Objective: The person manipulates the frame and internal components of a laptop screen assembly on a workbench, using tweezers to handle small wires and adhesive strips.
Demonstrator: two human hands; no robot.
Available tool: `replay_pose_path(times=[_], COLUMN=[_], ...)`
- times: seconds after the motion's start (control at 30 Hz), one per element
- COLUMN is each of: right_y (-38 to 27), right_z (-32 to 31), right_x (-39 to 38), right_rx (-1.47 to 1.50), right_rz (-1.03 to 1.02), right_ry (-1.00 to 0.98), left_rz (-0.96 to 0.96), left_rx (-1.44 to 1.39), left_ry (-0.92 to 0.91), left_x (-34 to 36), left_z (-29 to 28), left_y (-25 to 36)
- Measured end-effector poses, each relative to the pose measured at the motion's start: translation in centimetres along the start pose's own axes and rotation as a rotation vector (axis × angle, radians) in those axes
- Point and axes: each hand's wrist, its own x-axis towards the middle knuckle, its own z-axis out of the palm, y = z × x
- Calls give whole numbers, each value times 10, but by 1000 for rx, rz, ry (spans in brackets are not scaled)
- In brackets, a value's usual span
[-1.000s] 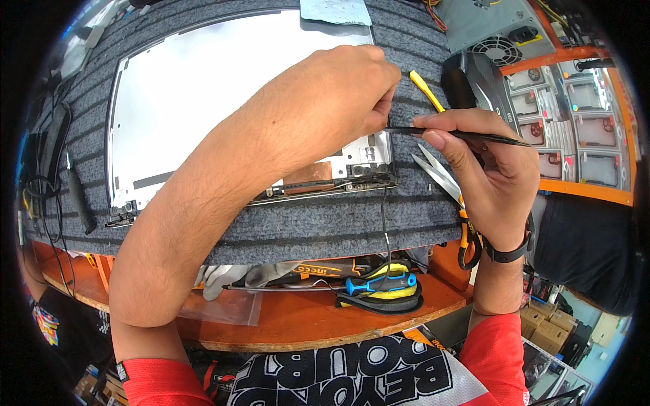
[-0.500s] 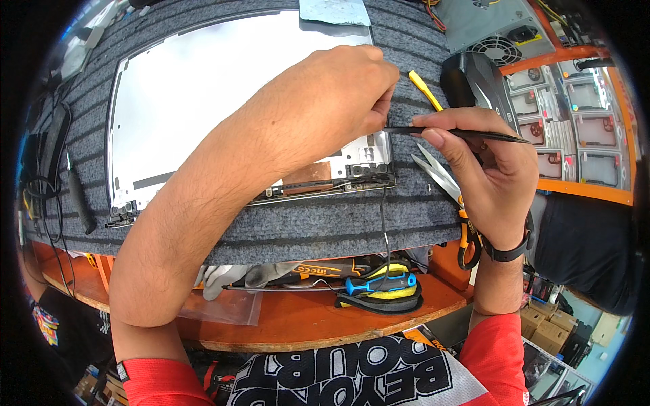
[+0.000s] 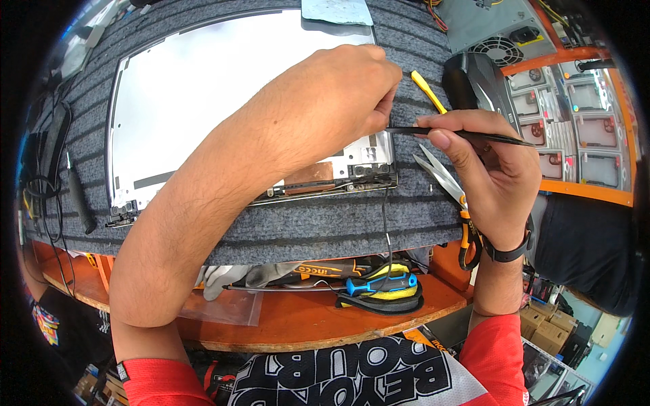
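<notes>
A flat white-backed screen panel [image 3: 183, 88] in a thin dark frame lies on a ribbed grey mat [image 3: 318, 227]. My left forearm crosses over it, and my left hand [image 3: 359, 84] is at the panel's right edge with its fingers curled closed. Most of those fingertips are hidden behind the hand, so what they pinch cannot be made out. My right hand [image 3: 497, 159] grips a slim black pointed tool [image 3: 467, 133] between thumb and fingers. This tool lies nearly level, its left end reaching my left hand and the panel's edge. Copper tape and a hinge strip [image 3: 318, 183] show along the near edge.
Scissors [image 3: 440, 176] and a yellow pry stick [image 3: 426, 91] lie right of the panel. A black-handled screwdriver [image 3: 79, 196] is at left. A light-blue cloth [image 3: 336, 11] overlaps the far edge. Below, an orange shelf [image 3: 305, 331] holds a blue screwdriver [image 3: 380, 284] and gloves.
Both hands keep their grip and have shifted very slightly to the right, along with the black tool. Nothing else has visibly changed.
</notes>
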Motion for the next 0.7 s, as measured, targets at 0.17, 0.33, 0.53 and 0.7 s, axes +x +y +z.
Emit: replay_pose_path(times=[0.17, 0.33, 0.53, 0.7], right_y=[1, 0, -6, -5], right_z=[0, -3, -9, -21], right_x=[0, 1, 1, 1], right_rx=[1, 25, -9, 10], right_rz=[2, -9, 2, -66], right_ry=[-8, 7, -47, -50], left_rz=[-2, 2, -1, -5], left_rx=[-2, 19, 2, 23], left_ry=[5, 13, 5, 8], left_x=[-1, -1, 0, 3], left_z=[1, 1, 0, -1], left_y=[0, 0, 0, 3])
